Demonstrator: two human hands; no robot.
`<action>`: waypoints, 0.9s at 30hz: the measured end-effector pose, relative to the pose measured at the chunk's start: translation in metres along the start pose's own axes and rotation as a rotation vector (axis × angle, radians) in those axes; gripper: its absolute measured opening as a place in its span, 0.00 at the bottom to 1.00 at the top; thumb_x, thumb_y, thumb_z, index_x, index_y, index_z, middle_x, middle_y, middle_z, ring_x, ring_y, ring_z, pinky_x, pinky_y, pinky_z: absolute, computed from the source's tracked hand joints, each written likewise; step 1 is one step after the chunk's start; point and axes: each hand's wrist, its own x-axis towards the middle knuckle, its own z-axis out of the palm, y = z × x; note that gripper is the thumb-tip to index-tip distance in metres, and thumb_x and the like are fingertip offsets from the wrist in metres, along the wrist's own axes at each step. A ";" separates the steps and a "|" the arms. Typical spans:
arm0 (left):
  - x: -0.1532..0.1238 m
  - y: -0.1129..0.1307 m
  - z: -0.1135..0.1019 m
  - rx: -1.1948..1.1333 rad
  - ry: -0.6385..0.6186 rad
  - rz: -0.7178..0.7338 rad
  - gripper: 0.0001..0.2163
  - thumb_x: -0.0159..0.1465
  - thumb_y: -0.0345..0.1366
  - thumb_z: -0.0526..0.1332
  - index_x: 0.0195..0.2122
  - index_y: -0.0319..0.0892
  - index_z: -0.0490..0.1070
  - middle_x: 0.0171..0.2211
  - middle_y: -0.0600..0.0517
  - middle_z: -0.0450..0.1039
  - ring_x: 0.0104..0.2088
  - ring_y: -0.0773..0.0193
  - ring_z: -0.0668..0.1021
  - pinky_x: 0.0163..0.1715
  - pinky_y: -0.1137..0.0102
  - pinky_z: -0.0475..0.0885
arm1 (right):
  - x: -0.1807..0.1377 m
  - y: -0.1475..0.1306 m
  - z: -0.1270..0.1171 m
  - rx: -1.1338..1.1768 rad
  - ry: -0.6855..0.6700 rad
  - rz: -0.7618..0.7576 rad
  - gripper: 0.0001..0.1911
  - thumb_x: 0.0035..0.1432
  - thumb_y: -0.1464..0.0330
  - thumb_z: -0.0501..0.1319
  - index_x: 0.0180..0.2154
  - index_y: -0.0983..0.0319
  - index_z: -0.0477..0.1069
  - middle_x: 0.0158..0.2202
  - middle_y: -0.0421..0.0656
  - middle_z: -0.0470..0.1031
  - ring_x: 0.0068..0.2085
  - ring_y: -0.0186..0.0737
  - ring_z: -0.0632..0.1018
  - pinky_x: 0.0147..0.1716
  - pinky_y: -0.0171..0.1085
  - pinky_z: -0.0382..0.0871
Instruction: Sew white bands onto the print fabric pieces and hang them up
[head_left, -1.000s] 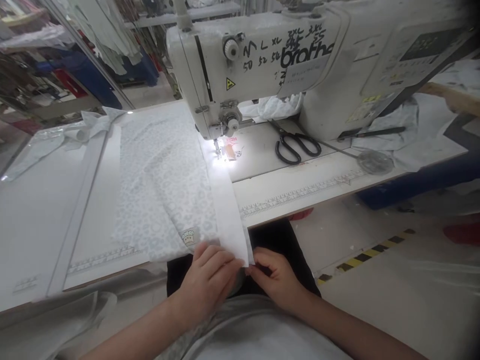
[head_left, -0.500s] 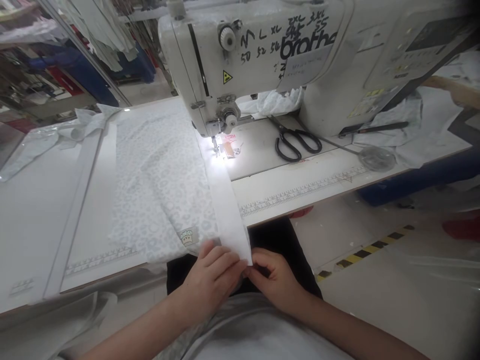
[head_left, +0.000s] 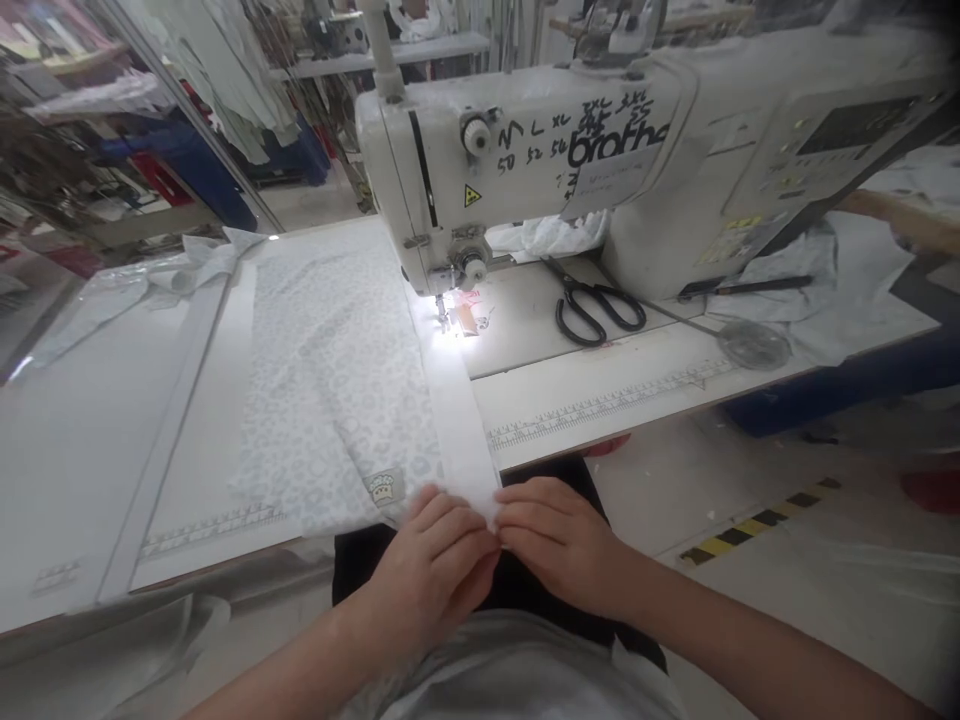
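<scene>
A pale leopard-print fabric piece [head_left: 341, 370] lies on the table, a small patch with a cartoon figure near its front corner. Along its right side runs a plain white fabric band [head_left: 459, 410], its far end under the lit needle area of the sewing machine [head_left: 442, 312]. At the table's front edge my left hand [head_left: 439, 550] is closed on the near end of the band. My right hand [head_left: 559, 540] pinches the same end from the right, its fingertips against those of my left hand. The fingers cover the very end of the cloth.
Black-handled scissors [head_left: 596, 308] lie on the machine bed, right of the needle. A printed ruler [head_left: 607, 405] follows the table's front edge. Crumpled fabric [head_left: 795, 280] and a dark slim tool [head_left: 765, 286] are at the right. Another fabric strip [head_left: 180, 275] rests at the far left.
My right hand's fingers have closed more flatly over the band's end. My left hand stays on it. The whole view has tilted slightly upward, so the machine sits lower in it.
</scene>
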 end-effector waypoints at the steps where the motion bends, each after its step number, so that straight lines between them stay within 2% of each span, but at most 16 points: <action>1: 0.001 -0.007 -0.007 0.010 0.011 -0.057 0.05 0.59 0.30 0.57 0.37 0.43 0.66 0.36 0.51 0.72 0.38 0.62 0.73 0.43 0.63 0.67 | 0.003 0.003 -0.002 -0.003 -0.016 -0.043 0.07 0.61 0.77 0.54 0.38 0.64 0.69 0.37 0.45 0.76 0.47 0.38 0.72 0.45 0.40 0.69; 4: -0.004 -0.045 -0.035 0.178 0.077 -0.354 0.13 0.62 0.38 0.54 0.47 0.42 0.63 0.49 0.43 0.65 0.52 0.53 0.67 0.47 0.57 0.67 | 0.009 0.007 -0.005 -0.004 -0.096 -0.091 0.07 0.61 0.78 0.54 0.34 0.66 0.70 0.35 0.45 0.76 0.44 0.37 0.73 0.43 0.38 0.69; 6: -0.011 -0.080 -0.055 0.316 0.045 -0.524 0.19 0.63 0.44 0.52 0.53 0.42 0.58 0.56 0.41 0.58 0.58 0.48 0.61 0.52 0.51 0.62 | 0.011 0.007 -0.004 0.010 -0.136 -0.089 0.08 0.61 0.78 0.53 0.34 0.67 0.70 0.35 0.45 0.76 0.42 0.37 0.73 0.42 0.38 0.69; 9: -0.019 -0.123 -0.079 0.383 -0.138 -0.576 0.25 0.63 0.49 0.50 0.59 0.43 0.53 0.61 0.44 0.51 0.61 0.49 0.56 0.57 0.49 0.56 | 0.012 0.006 0.002 0.046 -0.160 -0.055 0.09 0.61 0.79 0.52 0.35 0.67 0.70 0.35 0.45 0.75 0.40 0.37 0.73 0.40 0.38 0.69; 11: -0.016 -0.134 -0.086 0.391 -0.230 -0.565 0.28 0.63 0.50 0.51 0.61 0.44 0.50 0.63 0.45 0.48 0.62 0.49 0.53 0.58 0.50 0.54 | 0.013 0.005 0.006 0.068 -0.163 -0.035 0.09 0.60 0.79 0.52 0.35 0.66 0.70 0.35 0.45 0.75 0.39 0.37 0.73 0.39 0.38 0.69; 13: -0.006 -0.127 -0.084 0.407 -0.219 -0.573 0.28 0.63 0.50 0.51 0.61 0.42 0.51 0.63 0.43 0.48 0.62 0.48 0.52 0.58 0.49 0.55 | 0.015 0.004 0.008 0.080 -0.176 -0.020 0.09 0.59 0.80 0.52 0.35 0.66 0.70 0.34 0.45 0.75 0.39 0.38 0.73 0.39 0.38 0.69; 16: 0.011 -0.094 -0.064 0.335 -0.148 -0.507 0.23 0.64 0.46 0.51 0.58 0.41 0.56 0.62 0.44 0.52 0.62 0.50 0.54 0.57 0.50 0.59 | 0.020 0.001 0.007 0.073 -0.207 -0.004 0.10 0.59 0.80 0.51 0.33 0.66 0.70 0.32 0.45 0.75 0.37 0.38 0.73 0.37 0.38 0.69; 18: 0.020 -0.071 -0.048 0.204 -0.186 -0.401 0.19 0.66 0.42 0.49 0.57 0.44 0.57 0.61 0.47 0.54 0.62 0.55 0.55 0.57 0.53 0.60 | 0.024 -0.002 0.005 0.044 -0.195 -0.003 0.11 0.59 0.79 0.51 0.32 0.66 0.71 0.31 0.45 0.75 0.35 0.39 0.73 0.35 0.38 0.69; 20: 0.024 -0.059 -0.035 0.131 -0.259 -0.339 0.19 0.66 0.41 0.49 0.58 0.46 0.56 0.61 0.49 0.54 0.62 0.56 0.55 0.57 0.53 0.60 | 0.028 -0.003 0.005 0.013 -0.144 -0.011 0.11 0.58 0.80 0.51 0.31 0.66 0.71 0.29 0.46 0.74 0.33 0.38 0.72 0.32 0.37 0.68; 23: 0.025 -0.061 -0.028 0.161 -0.347 -0.349 0.21 0.66 0.45 0.49 0.60 0.48 0.53 0.62 0.50 0.53 0.62 0.53 0.54 0.57 0.47 0.57 | 0.032 0.000 0.006 -0.003 -0.082 -0.016 0.12 0.56 0.81 0.51 0.30 0.67 0.70 0.28 0.45 0.74 0.31 0.38 0.72 0.31 0.37 0.68; 27: 0.033 -0.078 -0.033 0.203 -0.368 -0.355 0.22 0.66 0.46 0.49 0.60 0.48 0.53 0.63 0.51 0.52 0.63 0.51 0.54 0.57 0.47 0.54 | 0.041 0.013 0.008 0.019 -0.117 0.016 0.13 0.58 0.80 0.49 0.32 0.67 0.71 0.30 0.46 0.74 0.33 0.38 0.72 0.33 0.37 0.67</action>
